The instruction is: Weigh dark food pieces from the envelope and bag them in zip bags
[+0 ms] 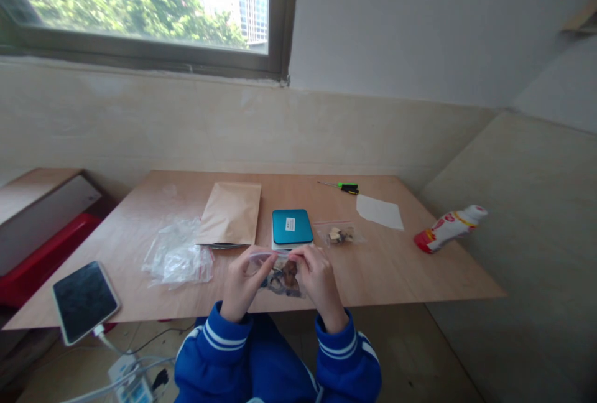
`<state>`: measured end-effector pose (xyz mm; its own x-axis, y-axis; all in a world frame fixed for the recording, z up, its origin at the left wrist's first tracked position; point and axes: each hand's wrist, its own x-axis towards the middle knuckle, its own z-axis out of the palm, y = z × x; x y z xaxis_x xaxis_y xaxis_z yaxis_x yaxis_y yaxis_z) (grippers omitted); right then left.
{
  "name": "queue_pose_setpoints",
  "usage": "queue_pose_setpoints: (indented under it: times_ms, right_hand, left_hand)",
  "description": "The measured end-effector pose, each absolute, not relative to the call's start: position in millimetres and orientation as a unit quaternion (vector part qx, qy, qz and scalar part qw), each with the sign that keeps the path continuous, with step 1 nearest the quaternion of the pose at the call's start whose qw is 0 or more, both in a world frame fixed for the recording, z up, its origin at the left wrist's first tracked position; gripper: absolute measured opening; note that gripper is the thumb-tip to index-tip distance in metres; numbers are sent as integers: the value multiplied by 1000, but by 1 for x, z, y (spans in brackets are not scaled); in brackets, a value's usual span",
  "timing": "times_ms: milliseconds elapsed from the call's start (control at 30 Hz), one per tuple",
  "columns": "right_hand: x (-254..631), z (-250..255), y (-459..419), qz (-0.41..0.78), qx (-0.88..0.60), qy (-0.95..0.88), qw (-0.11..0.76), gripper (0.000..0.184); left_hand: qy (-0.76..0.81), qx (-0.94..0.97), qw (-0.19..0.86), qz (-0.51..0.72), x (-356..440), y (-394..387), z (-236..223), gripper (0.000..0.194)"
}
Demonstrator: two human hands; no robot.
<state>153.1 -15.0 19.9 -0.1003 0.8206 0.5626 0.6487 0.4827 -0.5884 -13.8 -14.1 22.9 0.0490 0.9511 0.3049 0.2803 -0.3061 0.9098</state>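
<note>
Zip bag [282, 280] crosswise; mouth up; left hand [241, 285], right hand [318, 282] pinching.

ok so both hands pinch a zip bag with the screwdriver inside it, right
No: the screwdriver lies near the far edge of the wooden table, not inside the zip bag that the left hand and right hand pinch, as the head view shows.

Head view: forward and down onto hands [242, 285], wooden table [387, 272] beyond.
</note>
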Motion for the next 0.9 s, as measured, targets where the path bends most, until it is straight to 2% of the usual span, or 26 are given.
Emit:
queue_pose_setpoints:
  times_ms: [100, 300, 400, 500, 633, 767, 900]
  right_hand:
    - [159, 17, -13, 141, -506, -739, 423, 15]
    - [162, 16, -13, 92, -534, -728, 420, 25]
    - [162, 17, -13, 120, -537, -714, 432, 22]
    - [169, 14, -11, 228, -542, -668, 457, 14]
    - [183, 4, -7, 385, -533, -566, 497, 26]
    - [188, -5, -4, 500, -512, -414, 562, 34]
    - [186, -9, -4, 557, -497, -311, 588, 40]
  left_hand:
    - [492, 628, 337, 500, -16, -15, 24, 20]
    - [508, 609, 356, 494, -17, -14, 24, 22]
    - [515, 576, 378, 510, -15, -11, 18, 25]
    - [525, 502, 427, 539, -14, -8, 12, 33]
    - [536, 437, 476, 543, -11, -6, 7, 45]
    - [506, 385, 535, 556, -2, -5, 3, 43]
    - [452, 333, 614, 555, 4, -2, -4, 41]
